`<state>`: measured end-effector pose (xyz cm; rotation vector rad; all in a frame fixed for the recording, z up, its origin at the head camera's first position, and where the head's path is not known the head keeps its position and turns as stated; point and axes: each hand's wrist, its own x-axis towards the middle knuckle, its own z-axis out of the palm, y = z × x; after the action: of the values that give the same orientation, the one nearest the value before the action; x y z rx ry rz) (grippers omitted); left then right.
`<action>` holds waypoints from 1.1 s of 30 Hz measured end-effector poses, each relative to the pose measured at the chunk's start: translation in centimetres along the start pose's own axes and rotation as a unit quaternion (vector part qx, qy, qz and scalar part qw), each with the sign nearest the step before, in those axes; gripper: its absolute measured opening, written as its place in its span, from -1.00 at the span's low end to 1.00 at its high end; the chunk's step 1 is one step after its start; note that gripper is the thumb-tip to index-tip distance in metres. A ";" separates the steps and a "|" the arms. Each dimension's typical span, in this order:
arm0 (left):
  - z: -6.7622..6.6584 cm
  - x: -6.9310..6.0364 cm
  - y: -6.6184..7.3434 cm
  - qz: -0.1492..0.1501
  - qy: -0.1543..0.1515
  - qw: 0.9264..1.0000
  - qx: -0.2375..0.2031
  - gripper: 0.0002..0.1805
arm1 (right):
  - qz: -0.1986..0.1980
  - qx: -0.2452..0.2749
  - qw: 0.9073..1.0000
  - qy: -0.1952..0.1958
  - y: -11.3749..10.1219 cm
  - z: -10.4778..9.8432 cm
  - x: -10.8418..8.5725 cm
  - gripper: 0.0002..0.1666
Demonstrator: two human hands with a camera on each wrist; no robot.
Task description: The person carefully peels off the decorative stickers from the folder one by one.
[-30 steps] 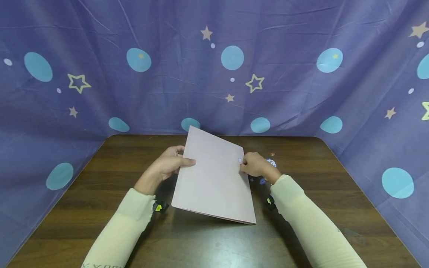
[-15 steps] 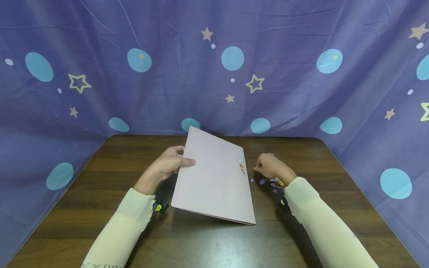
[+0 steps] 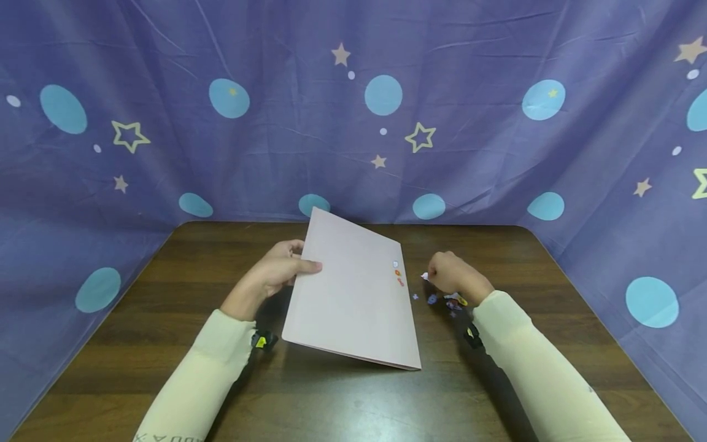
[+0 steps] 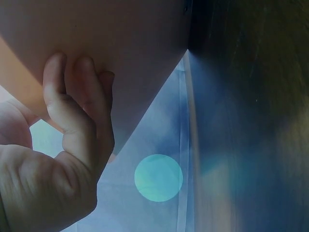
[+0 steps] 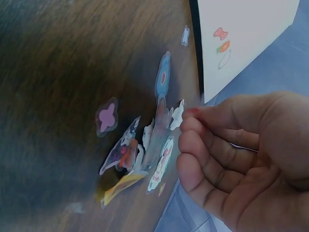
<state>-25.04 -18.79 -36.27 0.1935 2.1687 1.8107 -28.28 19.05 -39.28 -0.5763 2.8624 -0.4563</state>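
A pale, flat folder (image 3: 353,294) stands tilted over the wooden table, its lower edge showing two layers. My left hand (image 3: 276,273) grips its left edge, thumb on the front; the left wrist view shows fingers (image 4: 72,106) behind the sheet. Several small stickers (image 3: 397,273) sit near the folder's right edge, among them a red bow (image 5: 220,33). My right hand (image 3: 453,273), just right of the folder, has curled fingers. Thumb and index finger pinch a small white sticker (image 5: 177,115), apart from the folder; its print cannot be made out.
Loose stickers lie on the table below my right hand: a purple one (image 5: 106,117), a blue one (image 5: 163,79), a yellow-edged one (image 5: 123,186) and others in a crumpled heap. A purple star-patterned curtain (image 3: 353,123) hangs behind the table (image 3: 221,374).
My right hand has left the folder's right edge and moved right, uncovering the stickers there. A white sticker now shows at its fingertips. The left hand and folder stay almost still.
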 end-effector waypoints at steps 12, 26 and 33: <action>0.2 0.1 0.2 -0.005 0.002 1.000 -0.002 -0.43 | -0.007 0.019 1.000 0.020 -0.3 0.1 0.1 -0.70; 0.1 0.0 0.1 -0.005 0.003 1.000 -0.002 -0.44 | -0.059 0.020 0.993 0.102 -1.9 1.4 3.5 -0.79; 0.1 0.1 0.1 -0.002 -0.001 1.000 -0.003 -0.45 | -0.088 0.027 0.992 0.082 -2.4 1.9 4.2 -0.80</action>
<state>-25.07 -18.67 -36.23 0.1911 2.1596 1.8147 -30.78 14.76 -40.74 -0.8223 2.9549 -0.6353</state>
